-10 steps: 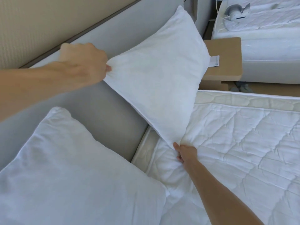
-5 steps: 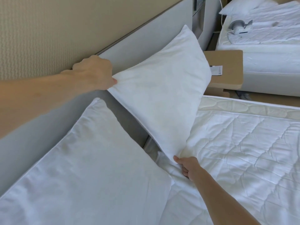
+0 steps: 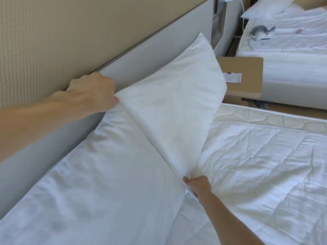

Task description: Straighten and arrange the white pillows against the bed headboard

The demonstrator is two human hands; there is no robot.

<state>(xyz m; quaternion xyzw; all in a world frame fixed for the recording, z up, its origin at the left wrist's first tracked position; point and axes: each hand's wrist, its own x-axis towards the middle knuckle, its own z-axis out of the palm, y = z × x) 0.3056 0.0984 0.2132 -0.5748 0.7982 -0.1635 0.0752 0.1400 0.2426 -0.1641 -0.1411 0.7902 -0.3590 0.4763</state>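
head view: far pillow (image 3: pixel 169 103) stretched between left grip (image 3: pixel 92 92) and right grip (image 3: pixel 196 187), both pinching corners.

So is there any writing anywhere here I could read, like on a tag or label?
None can be read.
White tag by the far pillow, over the nightstand: print lines too small and blurred to read.
Wall panel above the headboard: no legible marking.

Your far white pillow (image 3: pixel 173 103) propped tilted against the grey headboard (image 3: pixel 141 57), its edge overlapping your nearer white pillow (image 3: pixel 99 183), lying flatter alongside.
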